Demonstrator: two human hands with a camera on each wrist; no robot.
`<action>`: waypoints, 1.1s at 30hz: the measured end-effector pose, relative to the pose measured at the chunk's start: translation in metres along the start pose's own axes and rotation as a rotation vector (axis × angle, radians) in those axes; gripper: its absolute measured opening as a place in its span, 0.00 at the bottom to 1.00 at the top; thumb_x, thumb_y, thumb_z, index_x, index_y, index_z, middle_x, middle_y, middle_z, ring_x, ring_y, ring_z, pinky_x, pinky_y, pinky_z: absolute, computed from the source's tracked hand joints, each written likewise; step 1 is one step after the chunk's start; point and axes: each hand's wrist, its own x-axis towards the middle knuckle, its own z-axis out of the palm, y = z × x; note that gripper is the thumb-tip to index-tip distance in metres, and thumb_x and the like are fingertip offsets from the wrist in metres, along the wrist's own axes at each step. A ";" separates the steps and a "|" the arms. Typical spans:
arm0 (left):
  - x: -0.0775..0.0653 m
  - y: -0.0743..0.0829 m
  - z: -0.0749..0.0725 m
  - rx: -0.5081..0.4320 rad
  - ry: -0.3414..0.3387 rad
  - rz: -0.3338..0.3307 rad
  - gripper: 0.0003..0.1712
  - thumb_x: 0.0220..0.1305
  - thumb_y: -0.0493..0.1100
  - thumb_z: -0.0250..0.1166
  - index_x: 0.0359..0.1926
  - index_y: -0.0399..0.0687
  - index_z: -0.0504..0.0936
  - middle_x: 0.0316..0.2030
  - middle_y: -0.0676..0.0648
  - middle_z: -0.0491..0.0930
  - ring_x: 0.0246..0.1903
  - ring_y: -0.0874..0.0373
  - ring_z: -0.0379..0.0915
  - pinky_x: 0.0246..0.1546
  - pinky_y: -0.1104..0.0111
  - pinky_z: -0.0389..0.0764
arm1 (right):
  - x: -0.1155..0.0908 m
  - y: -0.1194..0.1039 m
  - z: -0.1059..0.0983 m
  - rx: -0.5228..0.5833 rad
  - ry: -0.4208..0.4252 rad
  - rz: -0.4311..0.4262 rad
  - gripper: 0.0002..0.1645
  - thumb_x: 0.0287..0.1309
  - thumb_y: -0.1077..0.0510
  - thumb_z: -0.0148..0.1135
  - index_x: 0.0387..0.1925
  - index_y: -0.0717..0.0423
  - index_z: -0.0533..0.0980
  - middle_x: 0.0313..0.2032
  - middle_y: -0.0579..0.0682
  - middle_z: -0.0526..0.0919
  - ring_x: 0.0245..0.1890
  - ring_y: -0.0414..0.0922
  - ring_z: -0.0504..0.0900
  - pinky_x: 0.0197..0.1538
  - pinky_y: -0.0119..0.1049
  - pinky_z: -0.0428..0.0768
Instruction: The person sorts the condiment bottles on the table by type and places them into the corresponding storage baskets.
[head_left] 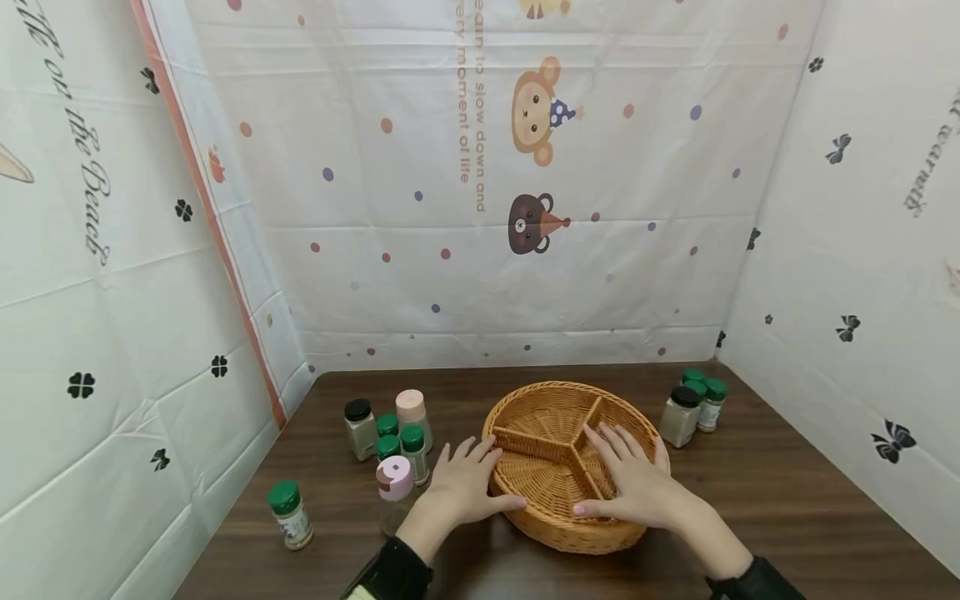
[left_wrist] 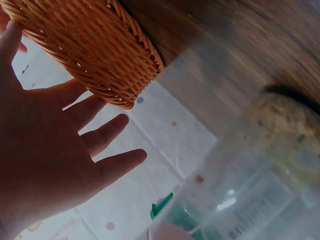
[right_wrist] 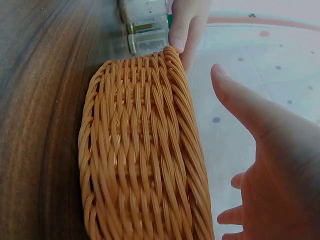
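A round wicker basket [head_left: 536,521] with three compartments sits on the dark wooden table. My left hand [head_left: 461,490] is at its left rim, fingers spread and thumb pointing inward. In the left wrist view the fingers of the left hand [left_wrist: 55,135] are straight, some meeting or overlapping the basket's edge [left_wrist: 115,60]. Over the right side of the basket reaches my right hand [head_left: 637,483], its fingers extended above the compartments. The right wrist view has the right hand [right_wrist: 270,145] beside the woven wall [right_wrist: 140,150], with its thumb held away from the rim.
Left of the basket stand a pink-topped jar [head_left: 396,479], a peach-capped jar [head_left: 411,408], a black-capped jar [head_left: 361,429] and several green-capped jars [head_left: 413,450]. Another green-capped jar [head_left: 291,515] stands farther left. Behind right are a black-capped jar [head_left: 680,417] and green-capped jars [head_left: 712,406]. Printed cloth [head_left: 360,292] surrounds the table.
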 end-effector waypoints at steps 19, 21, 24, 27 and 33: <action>-0.029 -0.016 -0.010 -0.086 -0.010 -0.020 0.50 0.56 0.74 0.64 0.67 0.43 0.72 0.74 0.42 0.62 0.72 0.45 0.61 0.63 0.48 0.73 | -0.021 0.010 0.003 0.022 0.092 0.007 0.64 0.46 0.27 0.70 0.78 0.45 0.51 0.75 0.65 0.55 0.73 0.70 0.52 0.59 0.85 0.41; -0.033 -0.017 -0.010 -0.092 -0.003 -0.020 0.50 0.56 0.74 0.64 0.67 0.42 0.73 0.74 0.41 0.62 0.72 0.45 0.61 0.63 0.48 0.74 | -0.022 0.010 0.004 0.023 0.093 0.005 0.64 0.47 0.28 0.70 0.78 0.44 0.51 0.75 0.65 0.55 0.73 0.70 0.53 0.59 0.85 0.41; -0.038 -0.019 -0.011 -0.098 0.003 -0.009 0.49 0.56 0.73 0.65 0.65 0.42 0.74 0.74 0.41 0.62 0.72 0.44 0.61 0.63 0.48 0.74 | -0.023 0.011 0.005 0.016 0.098 0.007 0.64 0.46 0.28 0.69 0.78 0.42 0.50 0.75 0.65 0.55 0.73 0.70 0.53 0.59 0.84 0.41; -0.043 -0.022 -0.011 -0.104 -0.001 0.008 0.49 0.56 0.74 0.64 0.65 0.42 0.74 0.74 0.41 0.62 0.72 0.44 0.61 0.62 0.48 0.74 | -0.025 0.012 0.006 -0.003 0.115 0.004 0.64 0.45 0.27 0.70 0.78 0.42 0.51 0.75 0.64 0.56 0.72 0.71 0.55 0.59 0.84 0.43; -0.047 -0.030 -0.013 -0.130 0.001 0.033 0.49 0.55 0.74 0.65 0.65 0.42 0.74 0.74 0.41 0.62 0.71 0.42 0.62 0.61 0.48 0.75 | -0.028 0.014 0.006 0.004 0.119 0.010 0.64 0.45 0.28 0.70 0.77 0.43 0.53 0.74 0.64 0.58 0.72 0.70 0.56 0.58 0.85 0.45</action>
